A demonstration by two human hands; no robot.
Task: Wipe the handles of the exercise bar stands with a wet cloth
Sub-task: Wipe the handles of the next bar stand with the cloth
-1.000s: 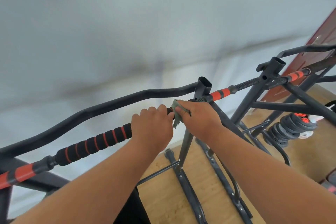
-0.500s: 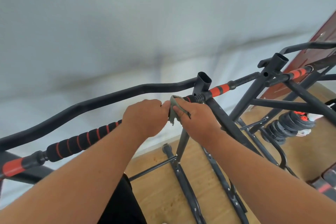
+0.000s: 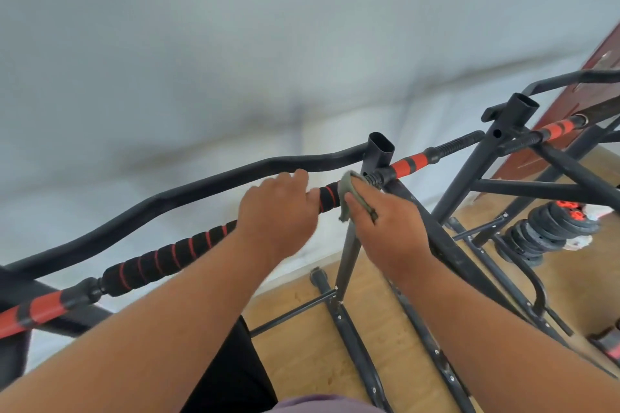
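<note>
1. The left hand (image 3: 276, 208) is curled over the foam handle (image 3: 174, 256) of the bar, fingers wrapped round it, likely to hold the bar steady in its cradle while the other hand rubs
2. The right hand (image 3: 385, 228) holds the cloth (image 3: 347, 193), a small grey-green rag, folded over the same handle at its right end; the thumb lies on top of the cloth and the fingers curl under, so the rag hugs the round foam rather than only touching one side
3. Between the 2 hands a short stretch of black foam with a red ring shows bare, so the hands are near each other but apart
4. The wiping spot sits just beside the upright post (image 3: 379, 152) of the near stand, where the bar rests; that end probably needs working in short strokes because the post blocks a long sweep
5. The long run of foam to the left of the left hand, and the second stand (image 3: 503, 131) further right, look yet to be done, though I cannot tell for sure
6. A stack of weight plates (image 3: 550, 228) lies on the wooden floor (image 3: 302, 339) beyond the frames
</note>
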